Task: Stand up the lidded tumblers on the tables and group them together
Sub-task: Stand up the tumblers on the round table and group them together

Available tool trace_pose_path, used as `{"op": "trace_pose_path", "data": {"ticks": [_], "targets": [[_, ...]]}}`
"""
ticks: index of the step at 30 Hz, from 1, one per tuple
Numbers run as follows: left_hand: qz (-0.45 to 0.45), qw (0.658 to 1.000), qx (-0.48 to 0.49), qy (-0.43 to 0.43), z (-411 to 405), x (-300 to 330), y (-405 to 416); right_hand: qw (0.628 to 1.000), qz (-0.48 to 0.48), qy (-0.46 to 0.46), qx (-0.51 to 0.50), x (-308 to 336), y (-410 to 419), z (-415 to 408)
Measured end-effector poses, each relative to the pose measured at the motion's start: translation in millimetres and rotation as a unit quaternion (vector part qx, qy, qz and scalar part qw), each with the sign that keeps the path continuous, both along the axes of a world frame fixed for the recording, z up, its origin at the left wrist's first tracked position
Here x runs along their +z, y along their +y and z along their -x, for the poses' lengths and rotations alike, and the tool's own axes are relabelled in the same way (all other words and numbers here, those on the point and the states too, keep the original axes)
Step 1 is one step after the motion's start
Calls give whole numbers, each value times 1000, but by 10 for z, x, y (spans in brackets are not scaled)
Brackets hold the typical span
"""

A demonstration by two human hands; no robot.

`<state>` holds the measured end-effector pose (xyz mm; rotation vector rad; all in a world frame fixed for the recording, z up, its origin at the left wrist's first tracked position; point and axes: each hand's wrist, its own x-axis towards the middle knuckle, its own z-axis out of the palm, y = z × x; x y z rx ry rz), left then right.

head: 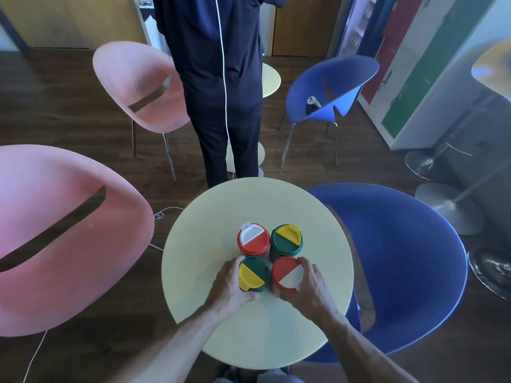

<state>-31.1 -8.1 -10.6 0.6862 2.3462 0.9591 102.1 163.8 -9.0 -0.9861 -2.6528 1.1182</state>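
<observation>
At the far left, a large pink chair [63,239] stands beside the round pale-yellow tabletop [210,217], with a second pink chair [138,87] farther back.

On the tabletop, four lidded tumblers stand upright in a tight two-by-two cluster. The left hand [228,286] wraps around the near-left one, the green-lidded tumbler with a yellow flap [254,273]. Its fingers curl around the tumbler's left side, fingertips reaching up towards the far edge of the lid, and the thumb lies along the near side low on the body. The left forearm comes in from the bottom edge, angled up and to the right, with the wrist straight.

Behind that tumbler stands the red-lidded tumbler with a white flap [253,239], untouched, its spout tab pointing away from the camera. A person in dark clothing [221,78] stands past the tabletop's far edge, with a white cord hanging down in front.

To the right at the back stands the second green-lidded tumbler [286,240], just beside the red one. In front of it, the right hand [309,283] clasps the near-right red-lidded tumbler [286,273]. Its fingers bend over the right rim and side, and the thumb sits at the near edge. The right forearm slants in from the lower right.

A blue chair [409,272] flanks the tabletop on the right, with another blue chair [331,87] behind it.
</observation>
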Motion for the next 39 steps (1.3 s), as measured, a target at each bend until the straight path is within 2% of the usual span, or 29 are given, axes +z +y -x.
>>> {"op": "trace_pose_path", "data": {"ticks": [18,31,36,39], "targets": [[-35,999,6,5,-6,-33,5,1000,8,-16,1,-8,-30,-33],[-8,999,-17,28,3,-14,-24,1000,6,-22,2,-3,-54,-44],[-13,999,-19,38,-4,9,-32,997,-74,-18,18,-26,-93,-38],[-16,999,-22,47,5,21,-44,996,-85,-15,33,-25,-124,-10]]}}
